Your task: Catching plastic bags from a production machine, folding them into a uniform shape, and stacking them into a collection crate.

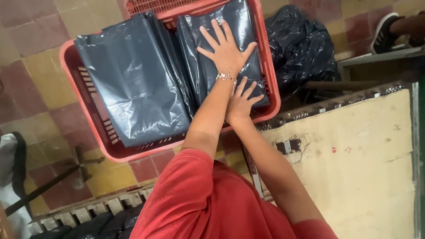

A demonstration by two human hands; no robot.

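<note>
Head view, left hand (226, 51): lying flat with fingers spread apart, pressing on the right stack of dark grey plastic bags (223, 53); gripping nothing; a bracelet (226, 76) is circling the wrist.
Head view, right hand (241, 101): resting open just below the left wrist, fingers slightly apart on the same stack's near edge; its palm is lying hidden against the plastic.
Right stack: sitting in the right half of the red plastic crate (88, 106); its far end is being cut off by the top of the frame.
Left stack of dark grey plastic bags (133, 79): lying beside it in the crate, untouched.
Crate: standing on a tiled floor (35, 66); its far rim is running out of view.
Black bag (301, 44): crumpled right of the crate, contents impossible to make out.
Worn pale tabletop (354, 168): partly covered by the right forearm.
Shoe (383, 31): showing at the top right, its wearer cut off.
</note>
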